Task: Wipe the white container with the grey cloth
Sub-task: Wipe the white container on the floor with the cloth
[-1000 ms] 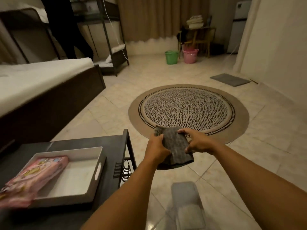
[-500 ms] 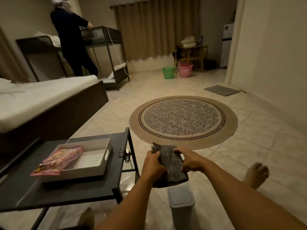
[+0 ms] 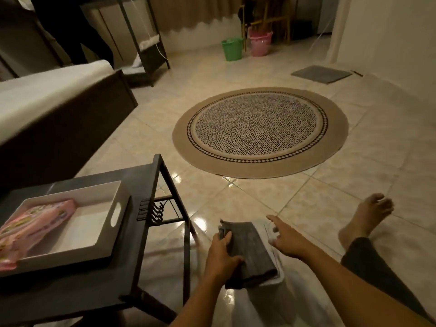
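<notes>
White plastic of the small rectangular container [image 3: 273, 274] on the tiled floor [image 3: 354, 185] is mostly covered by the folded grey cloth [image 3: 250, 251] laid on its top. The cloth is pinned at its left edge by the left hand [image 3: 221, 253]; the right hand [image 3: 286, 240] is held spread-fingered beside it. A dark metal table [image 3: 132, 251] bearing a white tray [image 3: 118, 197] stands left.

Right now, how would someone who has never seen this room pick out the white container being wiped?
Start at the dark side table at lower left; the white container stands on the tiled floor just right of its legs. It is the only thing with the grey cloth laid over its top, unlike the white tray on the table.
</notes>
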{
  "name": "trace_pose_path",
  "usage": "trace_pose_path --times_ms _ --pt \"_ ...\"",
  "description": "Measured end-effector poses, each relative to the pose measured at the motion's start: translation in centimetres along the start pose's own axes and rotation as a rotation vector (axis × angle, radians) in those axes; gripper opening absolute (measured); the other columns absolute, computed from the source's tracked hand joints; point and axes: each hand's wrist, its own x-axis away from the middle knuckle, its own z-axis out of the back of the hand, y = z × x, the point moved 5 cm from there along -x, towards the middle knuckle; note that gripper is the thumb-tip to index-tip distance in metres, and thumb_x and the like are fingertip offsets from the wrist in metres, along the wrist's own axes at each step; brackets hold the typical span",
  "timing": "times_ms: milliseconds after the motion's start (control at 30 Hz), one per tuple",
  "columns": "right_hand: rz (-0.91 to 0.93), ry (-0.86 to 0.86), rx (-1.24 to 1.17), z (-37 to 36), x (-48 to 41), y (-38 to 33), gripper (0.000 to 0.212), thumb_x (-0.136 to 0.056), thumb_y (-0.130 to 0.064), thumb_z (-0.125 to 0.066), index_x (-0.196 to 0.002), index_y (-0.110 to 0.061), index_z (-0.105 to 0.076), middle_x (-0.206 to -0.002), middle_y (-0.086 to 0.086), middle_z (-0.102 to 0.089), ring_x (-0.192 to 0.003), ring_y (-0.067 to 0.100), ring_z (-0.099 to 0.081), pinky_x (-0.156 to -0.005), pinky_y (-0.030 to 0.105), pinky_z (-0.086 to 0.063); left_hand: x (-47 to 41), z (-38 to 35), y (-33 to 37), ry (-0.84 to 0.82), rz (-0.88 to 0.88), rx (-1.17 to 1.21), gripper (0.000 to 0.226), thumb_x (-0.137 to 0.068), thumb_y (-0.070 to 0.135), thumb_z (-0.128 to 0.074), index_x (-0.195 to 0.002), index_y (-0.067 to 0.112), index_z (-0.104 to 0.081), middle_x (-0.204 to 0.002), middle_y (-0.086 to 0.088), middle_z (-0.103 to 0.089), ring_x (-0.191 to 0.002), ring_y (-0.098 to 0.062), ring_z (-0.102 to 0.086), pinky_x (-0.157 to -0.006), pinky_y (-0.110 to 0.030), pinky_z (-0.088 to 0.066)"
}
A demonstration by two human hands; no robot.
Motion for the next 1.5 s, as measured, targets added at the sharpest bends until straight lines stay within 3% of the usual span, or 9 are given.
trace_pose_path --times_ms 133,233,367,467,533,633,833,1267,1500 --pt "-0.089 -0.12 -0.071 -2.1 -1.2 2.4 0.075 -0.091 -0.012 -0.057 -0.153 -0.03 -0.02 -0.104 -0.005 -0.055 -0.077 0.006 -0.055 -0.061 0.019 -0.046 -0.7 -0.7 -1.5 -0.055 0.031 0.039 0.082 -0.082 0.01 -0.075 -0.15 0.019 -0.03 -0.145 0.009 -0.028 -0.132 -0.013 -0.036 -0.105 -0.032 -0.042" --pt "-0.063 -0.097 -0.119 -2.6 -1.7 2.5 0.073 -0.09 -0.012 -0.06 -0.151 -0.034 -0.027 -0.092 0.001 -0.054 -0.078 0.019 -0.059 -0.064 0.029 -0.057 -1.2 -0.7 -2.0 -0.061 0.006 -0.024 0.083 -0.083 0.015 -0.076 -0.151 0.02 -0.03 -0.149 0.005 -0.026 -0.135 -0.017 -0.034 -0.11 -0.037 -0.04" --pt "0.005 -0.122 -0.103 -3.6 -1.7 1.2 0.078 -0.089 -0.009 -0.063 -0.15 -0.041 -0.027 -0.11 0.024 -0.054 -0.095 0.039 -0.062 -0.073 0.047 -0.062 -1.2 -0.5 -2.7 -0.044 -0.052 -0.15 0.073 -0.084 0.029 -0.074 -0.146 0.029 -0.036 -0.148 0.002 -0.024 -0.135 -0.019 -0.034 -0.107 -0.03 -0.035" --pt "0.019 -0.145 -0.145 -4.8 -1.9 0.5 0.081 -0.088 -0.006 -0.063 -0.148 -0.046 -0.027 -0.113 0.026 -0.051 -0.095 0.044 -0.063 -0.07 0.051 -0.061 -0.9 0.1 -3.5 0.051 -0.05 -0.383 0.068 -0.081 0.049 -0.065 -0.142 0.038 -0.038 -0.156 -0.001 -0.003 -0.144 -0.031 -0.01 -0.116 -0.052 -0.019" --pt "0.016 -0.159 -0.185 -5.5 -2.2 0.5 0.084 -0.087 -0.005 -0.065 -0.149 -0.046 -0.026 -0.113 0.024 -0.05 -0.087 0.041 -0.063 -0.07 0.05 -0.062 -0.9 0.3 -3.5 0.156 -0.134 -0.597 0.073 -0.078 0.058 -0.053 -0.145 0.039 -0.032 -0.16 -0.001 0.016 -0.146 -0.032 0.013 -0.114 -0.061 -0.001" --pt "-0.017 -0.169 -0.233 -6.4 -2.4 0.5 0.086 -0.086 -0.001 -0.061 -0.152 -0.04 -0.022 -0.106 0.015 -0.05 -0.077 0.026 -0.059 -0.065 0.039 -0.063 -1.2 -0.8 -2.9 0.168 -0.311 -0.687 0.078 -0.086 0.063 -0.037 -0.154 0.038 -0.008 -0.16 0.005 0.029 -0.145 -0.022 0.028 -0.113 -0.059 0.012" --pt "-0.045 -0.163 -0.247 -6.7 -2.6 -0.1 0.085 -0.086 0.004 -0.058 -0.152 -0.037 -0.023 -0.11 0.016 -0.05 -0.085 0.031 -0.06 -0.069 0.048 -0.063 -2.8 -3.5 -3.9 -0.012 -0.288 -0.719 0.071 -0.097 0.061 -0.02 -0.153 0.034 0.014 -0.16 0.006 0.027 -0.144 -0.018 0.029 -0.117 -0.058 0.01" --pt "-0.064 -0.153 -0.322 -6.9 -2.7 0.3 0.087 -0.086 0.012 -0.058 -0.151 -0.036 -0.026 -0.1 0.013 -0.049 -0.065 0.023 -0.062 -0.059 0.035 -0.06 -2.8 -3.5 -4.6 0.038 -0.226 -0.757 0.068 -0.096 0.057 -0.018 -0.154 0.032 0.009 -0.159 0.01 0.021 -0.145 -0.017 0.025 -0.11 -0.053 0.023" --pt "-0.121 -0.133 -0.277 -7.2 -1.6 -0.7 0.087 -0.087 0.011 -0.057 -0.151 -0.037 -0.023 -0.1 0.014 -0.05 -0.077 0.027 -0.063 -0.062 0.042 -0.064 -2.5 -3.1 -4.6 0.007 -0.213 -0.775 0.068 -0.097 0.057 -0.016 -0.153 0.032 0.013 -0.159 0.008 0.024 -0.145 -0.02 0.026 -0.111 -0.056 0.019"
